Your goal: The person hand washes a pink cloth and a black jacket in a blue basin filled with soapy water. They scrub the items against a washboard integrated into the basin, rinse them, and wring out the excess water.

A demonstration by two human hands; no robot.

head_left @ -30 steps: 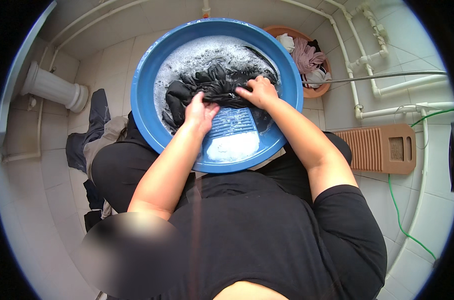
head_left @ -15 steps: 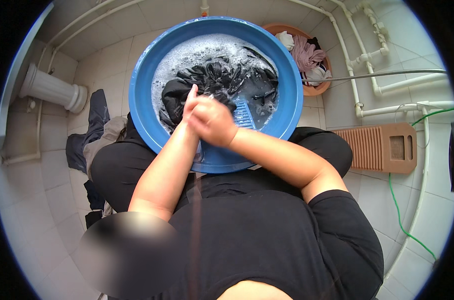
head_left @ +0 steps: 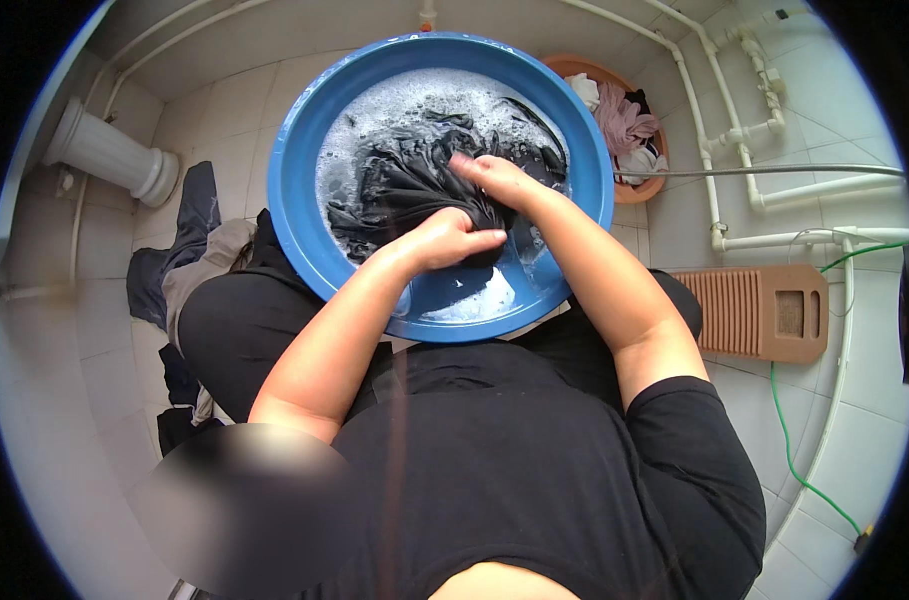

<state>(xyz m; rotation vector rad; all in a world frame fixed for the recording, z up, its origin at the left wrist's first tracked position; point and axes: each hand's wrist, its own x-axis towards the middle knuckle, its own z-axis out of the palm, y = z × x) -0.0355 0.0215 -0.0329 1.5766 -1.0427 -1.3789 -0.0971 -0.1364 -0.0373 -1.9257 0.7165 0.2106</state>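
A large blue basin (head_left: 292, 215) holds foamy, dark water and a soaked black garment (head_left: 399, 185). In the near half of the basin, my left hand (head_left: 442, 240) grips the bunched cloth, its thumb pointing right. My right hand (head_left: 499, 183) is a little farther away and to the right, closed on the same cloth, with some of its fingers hidden in the folds. Between and left of my hands the fabric lies in long creases. White suds (head_left: 474, 300) float by the near rim.
An orange-brown tub (head_left: 651, 190) with pink and white clothes stands behind the basin at right. A brown washboard (head_left: 754, 312) lies right of my knee, near a green cord (head_left: 789, 430) and white pipes (head_left: 704, 130). Grey and beige clothes (head_left: 189, 255) lie on the left floor.
My hands, close together over the basin before, have separated and now hold the black garment. The cloth has been drawn nearer and covers where a blue ridged board showed.
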